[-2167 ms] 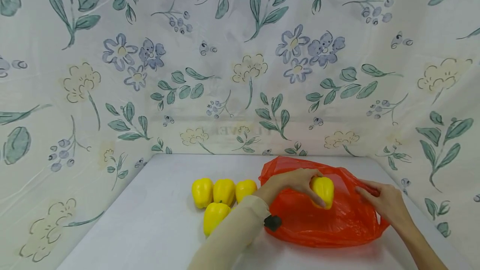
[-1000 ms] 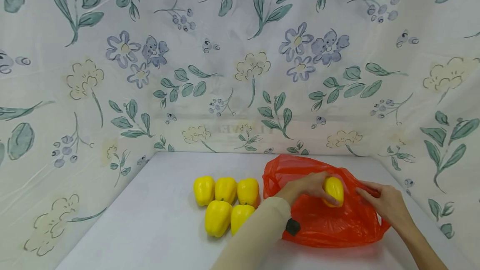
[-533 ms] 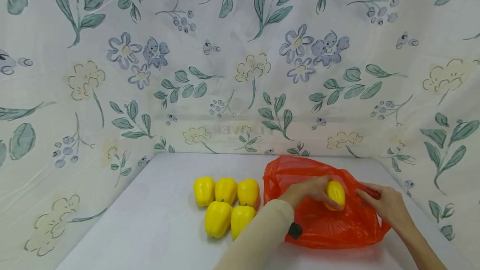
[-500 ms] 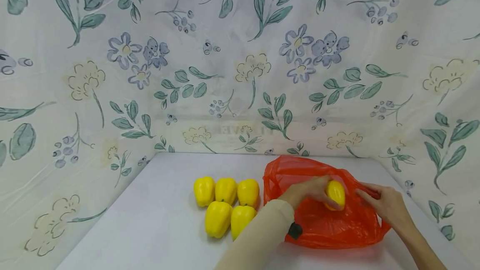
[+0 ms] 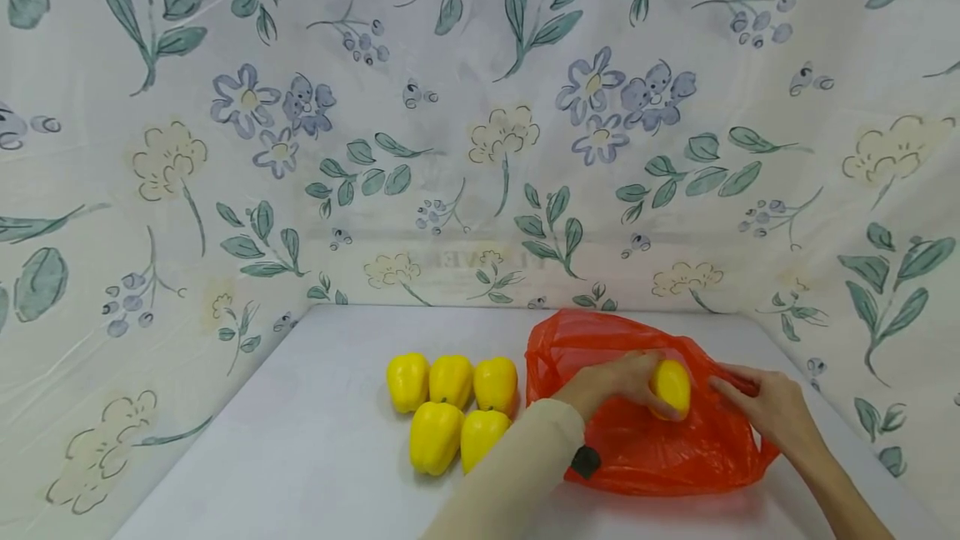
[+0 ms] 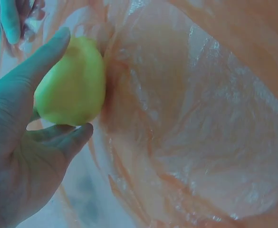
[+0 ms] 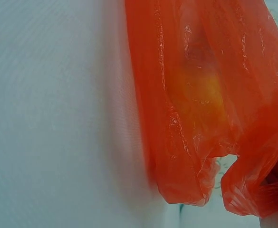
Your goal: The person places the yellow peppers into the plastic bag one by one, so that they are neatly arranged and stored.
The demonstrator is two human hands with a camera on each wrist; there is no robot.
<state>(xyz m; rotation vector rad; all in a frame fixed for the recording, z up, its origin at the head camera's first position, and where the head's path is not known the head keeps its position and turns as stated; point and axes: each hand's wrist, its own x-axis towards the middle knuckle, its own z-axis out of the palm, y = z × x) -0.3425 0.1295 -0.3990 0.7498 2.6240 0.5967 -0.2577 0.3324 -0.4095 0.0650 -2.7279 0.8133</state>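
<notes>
My left hand [image 5: 618, 380] grips a yellow bell pepper [image 5: 672, 390] at the mouth of a red plastic bag [image 5: 652, 465]. The left wrist view shows the thumb on one side of this pepper [image 6: 74, 83] and fingertips beneath it, with the bag's film just beyond. Over at the bag's right side, my right hand [image 5: 768, 407] pinches the gathered rim. From the right wrist, the bag [image 7: 150, 95] hangs beside the white table, and a blurred yellow shape shows through its film. Most of the right hand lies outside that view.
Several yellow bell peppers [image 5: 435, 438] stand in two rows on the white table [image 5: 300, 440], left of the bag. My left sleeve [image 5: 517, 465] partly covers the nearest one. A floral curtain [image 5: 450, 148] closes off the back and sides.
Since the earliest frame my left hand has carried the pepper a little to the right, within the bag's opening. Over the last half second it hardly moves. The right hand keeps its place.
</notes>
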